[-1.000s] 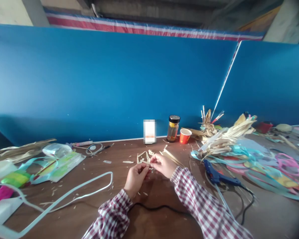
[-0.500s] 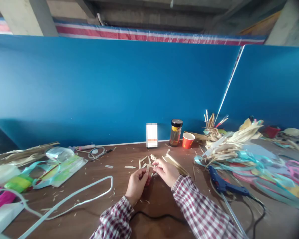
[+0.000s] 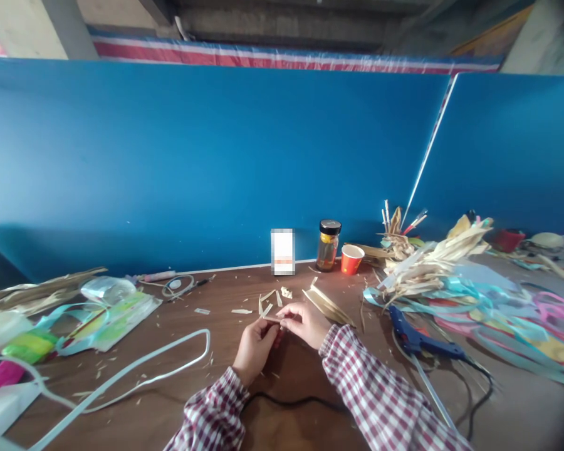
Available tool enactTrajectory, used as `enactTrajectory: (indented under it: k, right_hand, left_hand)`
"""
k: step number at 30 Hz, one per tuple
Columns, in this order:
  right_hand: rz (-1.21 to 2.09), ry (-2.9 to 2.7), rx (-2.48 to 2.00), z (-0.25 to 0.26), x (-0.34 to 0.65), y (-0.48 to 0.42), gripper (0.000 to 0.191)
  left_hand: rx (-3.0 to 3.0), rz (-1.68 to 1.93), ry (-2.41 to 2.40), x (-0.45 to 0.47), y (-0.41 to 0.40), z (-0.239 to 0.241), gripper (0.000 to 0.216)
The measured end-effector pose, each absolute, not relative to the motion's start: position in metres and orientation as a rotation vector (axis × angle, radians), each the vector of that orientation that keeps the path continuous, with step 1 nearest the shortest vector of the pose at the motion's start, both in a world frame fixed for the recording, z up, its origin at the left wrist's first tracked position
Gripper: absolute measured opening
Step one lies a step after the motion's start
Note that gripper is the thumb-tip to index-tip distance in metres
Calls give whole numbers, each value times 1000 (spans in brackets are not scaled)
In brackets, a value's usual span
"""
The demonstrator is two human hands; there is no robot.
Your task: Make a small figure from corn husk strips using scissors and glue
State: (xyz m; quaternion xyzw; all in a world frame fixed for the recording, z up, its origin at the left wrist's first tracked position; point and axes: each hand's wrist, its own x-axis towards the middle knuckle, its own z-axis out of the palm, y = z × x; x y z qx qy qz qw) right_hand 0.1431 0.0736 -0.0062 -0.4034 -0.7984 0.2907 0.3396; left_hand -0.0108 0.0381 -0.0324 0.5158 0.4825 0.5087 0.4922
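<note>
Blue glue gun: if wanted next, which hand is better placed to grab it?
Probably the right hand: the blue glue gun lies beside its sleeve, while the left hand is farther off. Both pinch a pale strip.

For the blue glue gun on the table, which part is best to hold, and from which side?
Probably the handle of the blue glue gun, with the right hand coming from above and the near side. The gun lies on its side; its handle extends rightward from the barrel, and the black cord leaves the handle's end, so grip between barrel and cord.
</note>
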Motion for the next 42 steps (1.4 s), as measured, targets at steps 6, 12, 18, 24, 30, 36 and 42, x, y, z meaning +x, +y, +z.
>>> enactTrajectory:
  k: [6,12,18,24,30,36,42]
  right_hand:
    - [567,-2079,-1164,-5,136,70,17]
    - [278,-2129,-1290,-2,135,66,21]
    - [140,-1961,-1439,8,158,77,23]
    - [507,-2006,-1074,12,149,69,40]
    - [532,-2103,-1034,0,133,64,13]
    - [428,-2130,-1169,-2,132,64,15]
    - [201,-2142,-1335,3,136,66,20]
  left_hand:
    - [1327,1225,1200,-12,38,-33,20]
    - [1345,1215,1225,-11,39,-30,21]
    - [1244,1176,1201,-9,26,-19,24]
    - [1096,1282,1208,-8,29,-25,29]
    - [1156,1300,1220,-8,30,-30,25]
    - [1257,1263,1180,-8,30,-30,25]
    - [1264,1246,1191,-8,29,-28,28]
